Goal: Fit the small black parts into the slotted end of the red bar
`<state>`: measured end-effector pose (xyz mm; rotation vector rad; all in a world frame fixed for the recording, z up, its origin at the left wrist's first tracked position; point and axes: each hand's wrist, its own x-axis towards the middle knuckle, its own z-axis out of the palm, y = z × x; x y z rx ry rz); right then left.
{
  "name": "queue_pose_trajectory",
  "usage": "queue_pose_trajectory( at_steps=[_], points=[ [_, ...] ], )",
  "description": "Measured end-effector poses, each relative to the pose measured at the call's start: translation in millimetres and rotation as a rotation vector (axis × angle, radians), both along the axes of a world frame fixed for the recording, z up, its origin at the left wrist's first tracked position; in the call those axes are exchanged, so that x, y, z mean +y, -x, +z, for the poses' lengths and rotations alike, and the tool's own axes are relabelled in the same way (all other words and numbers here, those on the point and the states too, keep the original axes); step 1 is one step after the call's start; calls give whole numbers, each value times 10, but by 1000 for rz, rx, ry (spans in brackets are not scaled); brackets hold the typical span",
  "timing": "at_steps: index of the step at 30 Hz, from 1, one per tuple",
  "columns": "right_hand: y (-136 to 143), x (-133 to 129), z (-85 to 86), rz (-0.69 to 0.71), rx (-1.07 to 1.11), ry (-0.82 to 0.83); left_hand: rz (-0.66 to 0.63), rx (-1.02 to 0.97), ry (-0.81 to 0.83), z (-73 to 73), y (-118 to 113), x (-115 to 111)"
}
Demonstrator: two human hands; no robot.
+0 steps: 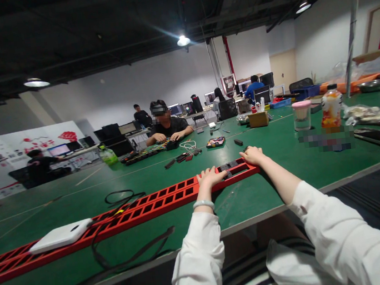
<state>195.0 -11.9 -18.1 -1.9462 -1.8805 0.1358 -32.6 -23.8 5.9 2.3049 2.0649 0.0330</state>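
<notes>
Dark ceiling, lit hanging lamp (pixel 183 41), pale walls (pixel 135 84), closed door (pixel 284 73)

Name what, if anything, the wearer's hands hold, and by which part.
The left hand lies on the red slotted frame, short of its right end; the right hand is at that end. Whether the fingers grip it cannot be told.

From where I stand, the long red frame (pixel 168 196) lies flat along the green table (pixel 302 166), ladder-like, with two side-by-side rows of rectangular openings; one end sits near the table's front edge, the other runs out of sight. Small dark blocks (pixel 229 166) sit at the near end, in or over its openings, their details too small to make out.
</notes>
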Motion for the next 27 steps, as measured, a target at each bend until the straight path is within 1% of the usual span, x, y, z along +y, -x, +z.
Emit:
queue_pose_trajectory(
  at_steps=[8,13,18,22,27],
  points=[
    [-23,52,-55,-10,76,25,-8,-3,1,-8,0,10],
    [-34,63,-62,-8,73,13,-10,2,4,-9,-2,7],
    [-44,77,-70,-41,58,-9,-13,-1,1,-6,0,-2],
    [-65,98,-86,-90,54,-68,-11,1,7,3,-7,-9],
    [-98,109,-108,-115,140,-221,-18,10,2,8,-5,-12]
  ],
)
